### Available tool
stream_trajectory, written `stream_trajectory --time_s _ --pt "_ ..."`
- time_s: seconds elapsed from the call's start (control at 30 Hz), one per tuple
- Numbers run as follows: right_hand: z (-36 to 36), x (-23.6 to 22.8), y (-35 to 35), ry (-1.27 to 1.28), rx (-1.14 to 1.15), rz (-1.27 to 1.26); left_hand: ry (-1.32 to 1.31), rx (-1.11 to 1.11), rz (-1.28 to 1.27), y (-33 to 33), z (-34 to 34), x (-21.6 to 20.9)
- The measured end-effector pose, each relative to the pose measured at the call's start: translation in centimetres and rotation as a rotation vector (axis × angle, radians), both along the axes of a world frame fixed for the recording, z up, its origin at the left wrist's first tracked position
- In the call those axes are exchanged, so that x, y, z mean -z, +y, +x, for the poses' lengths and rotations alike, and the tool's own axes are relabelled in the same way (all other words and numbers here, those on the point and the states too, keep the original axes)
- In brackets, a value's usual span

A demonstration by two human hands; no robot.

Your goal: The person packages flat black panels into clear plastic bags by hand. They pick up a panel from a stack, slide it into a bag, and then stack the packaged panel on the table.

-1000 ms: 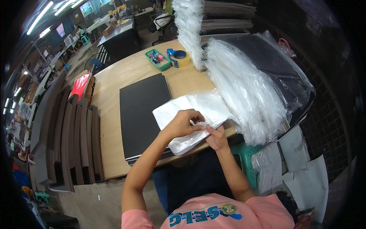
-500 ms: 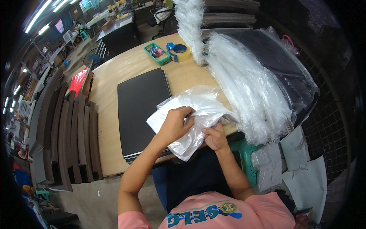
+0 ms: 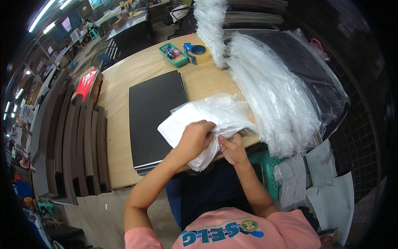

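Observation:
A crumpled clear plastic bag (image 3: 219, 106) with white inside or under it lies near the table's front edge, overlapping a stack of black boards (image 3: 155, 112). My left hand (image 3: 195, 139) is closed on the bag's near part, its fingertips curled into the film. From the right, my right hand (image 3: 234, 148) pinches the bag's near edge between thumb and fingers. Loose film hangs below and between both hands. What the left fingertips grip is partly hidden in the folds.
Clear plastic bags (image 3: 269, 91) are heaped along the right side. A green basket (image 3: 173, 55) of small items and a tape dispenser (image 3: 197, 54) stand at the back. Dark brown boards (image 3: 83, 145) stand in a row at the left. A green stool (image 3: 267, 170) is below right.
My left hand has shifted slightly right and down, and the bag's film is bunched closer between my hands. The bag lies flatter over the black boards.

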State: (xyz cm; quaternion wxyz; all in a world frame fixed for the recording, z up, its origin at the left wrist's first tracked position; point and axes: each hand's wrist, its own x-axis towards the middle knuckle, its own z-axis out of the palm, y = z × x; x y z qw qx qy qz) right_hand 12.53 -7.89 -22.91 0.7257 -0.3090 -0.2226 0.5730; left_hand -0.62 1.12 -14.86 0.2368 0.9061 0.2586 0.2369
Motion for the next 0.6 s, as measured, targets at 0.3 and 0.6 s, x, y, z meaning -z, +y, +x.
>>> stream_trajectory --time_s 0.3,0.6 --pt "1.7 1.1 -1.0 0.064 -0.061 -0.012 -0.064 0.105 -0.468 5.8 -1.1 -3.3" --pt "4.6 1.7 -3.8 0.41 -0.02 0.002 -0.29 -0.122 -0.988 20.3 -11.8 -3.8"
